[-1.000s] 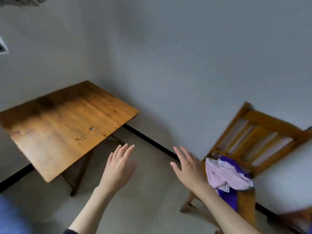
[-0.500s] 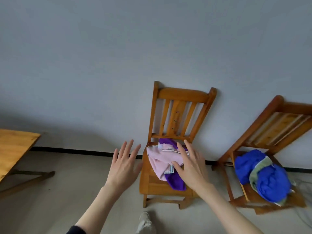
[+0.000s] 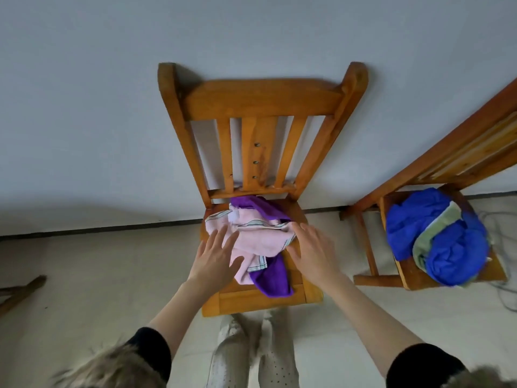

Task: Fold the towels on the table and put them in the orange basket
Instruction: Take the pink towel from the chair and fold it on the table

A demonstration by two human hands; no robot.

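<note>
A crumpled pink towel [image 3: 256, 236] with striped edges lies on top of a purple towel [image 3: 272, 278] on the seat of a wooden chair [image 3: 260, 102] against the wall. My left hand [image 3: 215, 257] reaches over the pink towel's left side with its fingers spread straight. My right hand [image 3: 313, 252] hovers at the towel's right edge, fingers also extended. Whether either hand touches the cloth I cannot tell. Neither hand holds anything. No orange basket is in view.
A second wooden chair [image 3: 436, 175] stands to the right, carrying a heap of blue cloth [image 3: 447, 247] with a pale green piece in it. Cables [image 3: 506, 292] lie on the floor at far right. A table leg [image 3: 19, 291] shows at the left edge. My legs stand just before the chair.
My view has swung from the wooden table rightward to the chair and I have come close to it. Both hands have moved forward and down to the pink towel.
</note>
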